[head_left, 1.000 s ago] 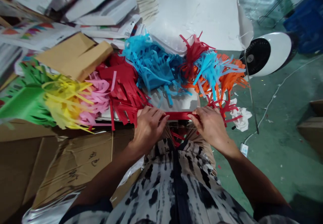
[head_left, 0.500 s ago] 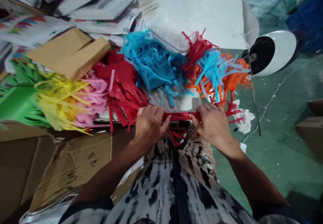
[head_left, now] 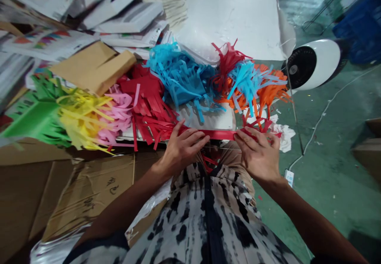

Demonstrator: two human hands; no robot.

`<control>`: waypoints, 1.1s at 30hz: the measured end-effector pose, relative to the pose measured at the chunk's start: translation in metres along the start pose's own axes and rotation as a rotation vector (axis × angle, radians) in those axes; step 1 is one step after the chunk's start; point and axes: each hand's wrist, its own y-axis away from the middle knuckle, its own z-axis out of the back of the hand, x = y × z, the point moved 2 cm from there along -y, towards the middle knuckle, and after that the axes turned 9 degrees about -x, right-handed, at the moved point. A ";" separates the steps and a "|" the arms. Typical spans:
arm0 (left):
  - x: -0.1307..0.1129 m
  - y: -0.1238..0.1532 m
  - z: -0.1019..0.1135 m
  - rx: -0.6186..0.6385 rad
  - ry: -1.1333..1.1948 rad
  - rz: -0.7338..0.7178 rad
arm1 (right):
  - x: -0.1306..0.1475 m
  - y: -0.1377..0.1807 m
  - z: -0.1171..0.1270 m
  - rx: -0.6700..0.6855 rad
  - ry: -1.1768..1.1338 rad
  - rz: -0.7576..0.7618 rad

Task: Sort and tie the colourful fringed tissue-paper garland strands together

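A red tissue paper tassel (head_left: 219, 134) lies across the table's front edge, its smooth folded middle stretched between my two hands and cut fringe showing at its right end. My left hand (head_left: 182, 148) rests flat over its left part, fingers stretched out to the right. On its right part my right hand (head_left: 259, 153) lies with fingers extended and pressing down. Just behind my left hand is a fringed red paper bundle (head_left: 149, 107). Blue fringed paper (head_left: 184, 75) sits beyond the strip. What lies under my palms is hidden.
Green (head_left: 44, 117), yellow (head_left: 85, 117) and pink fringed paper (head_left: 119, 109) lie left. Orange fringe (head_left: 272, 87) and light blue fringe (head_left: 245, 79) are at the right. A brown paper packet (head_left: 86, 64) lies behind. A black-and-white fan (head_left: 324, 64) and cable (head_left: 323, 115) are on the floor.
Both hands have gone from gripping the red tassel with curled fingers to lying flatter on it. More of its smooth middle shows, and it looks flatter.
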 end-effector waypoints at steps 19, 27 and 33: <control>0.000 -0.012 0.026 -0.145 -0.074 0.035 | 0.012 -0.019 -0.013 0.173 -0.275 -0.141; -0.005 -0.023 -0.018 0.014 0.031 -0.025 | 0.008 -0.028 -0.017 0.200 -0.288 -0.167; -0.002 -0.022 -0.016 -0.017 0.088 0.075 | 0.007 -0.032 -0.022 0.188 -0.270 -0.151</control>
